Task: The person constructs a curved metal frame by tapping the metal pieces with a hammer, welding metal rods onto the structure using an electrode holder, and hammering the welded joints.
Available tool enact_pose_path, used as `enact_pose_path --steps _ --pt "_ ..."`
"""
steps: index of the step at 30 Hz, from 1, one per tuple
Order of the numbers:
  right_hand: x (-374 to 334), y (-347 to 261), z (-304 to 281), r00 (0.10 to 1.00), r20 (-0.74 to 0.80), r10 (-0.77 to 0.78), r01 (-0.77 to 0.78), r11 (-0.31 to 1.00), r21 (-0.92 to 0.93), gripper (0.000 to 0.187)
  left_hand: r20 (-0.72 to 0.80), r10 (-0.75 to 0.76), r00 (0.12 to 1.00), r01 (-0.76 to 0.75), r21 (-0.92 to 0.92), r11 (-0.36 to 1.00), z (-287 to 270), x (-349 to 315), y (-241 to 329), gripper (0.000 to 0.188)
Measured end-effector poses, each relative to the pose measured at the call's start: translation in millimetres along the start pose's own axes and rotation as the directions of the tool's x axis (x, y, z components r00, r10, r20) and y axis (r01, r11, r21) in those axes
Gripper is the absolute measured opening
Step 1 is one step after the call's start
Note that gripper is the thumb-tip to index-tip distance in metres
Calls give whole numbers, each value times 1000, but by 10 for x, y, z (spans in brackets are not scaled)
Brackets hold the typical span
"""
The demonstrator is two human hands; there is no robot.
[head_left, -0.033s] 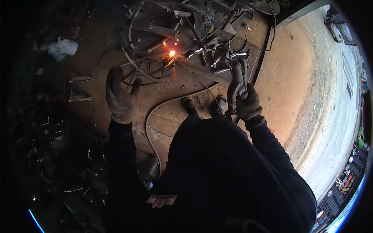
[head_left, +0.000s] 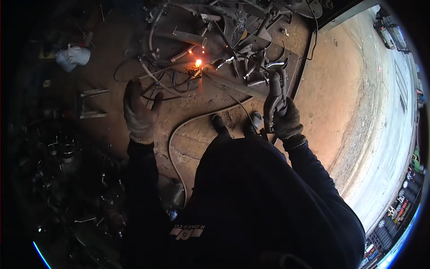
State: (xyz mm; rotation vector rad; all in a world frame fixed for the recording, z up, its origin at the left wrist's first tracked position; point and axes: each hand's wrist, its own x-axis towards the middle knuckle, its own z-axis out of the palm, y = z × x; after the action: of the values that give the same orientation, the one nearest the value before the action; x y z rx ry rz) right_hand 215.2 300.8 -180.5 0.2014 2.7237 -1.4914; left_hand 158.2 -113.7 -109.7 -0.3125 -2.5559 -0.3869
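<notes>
The brown, scuffed floor (head_left: 193, 140) carries everything here. A tangled heap of scrap metal (head_left: 262, 38) lies on it from twelve to one o'clock. A pale hose (head_left: 170, 145) curves across it from one o'clock round to seven. A white bundle (head_left: 74, 57) sits at ten, with a metal bracket (head_left: 95, 93) nearer nine.

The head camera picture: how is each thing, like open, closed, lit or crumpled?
Grey-gloved left hand, open
Grey-gloved right hand, closed around a dark, shiny, curved tool
Small orange-white glowing spot, lit
Long, thin, tan hose, lying curved
White cloth-like bundle, crumpled
Dark metal scrap pile, jumbled
</notes>
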Motion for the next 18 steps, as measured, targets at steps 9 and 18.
enact_pose_path --steps 9,18 --pt "-58 352 18 995 -97 37 -4 947 320 40 -130 -64 990 65 2 998 -156 -118 -9 89" --pt "-50 536 33 973 -127 192 -111 875 471 49 -231 17 973 -23 -26 999 -313 -67 -69 96"
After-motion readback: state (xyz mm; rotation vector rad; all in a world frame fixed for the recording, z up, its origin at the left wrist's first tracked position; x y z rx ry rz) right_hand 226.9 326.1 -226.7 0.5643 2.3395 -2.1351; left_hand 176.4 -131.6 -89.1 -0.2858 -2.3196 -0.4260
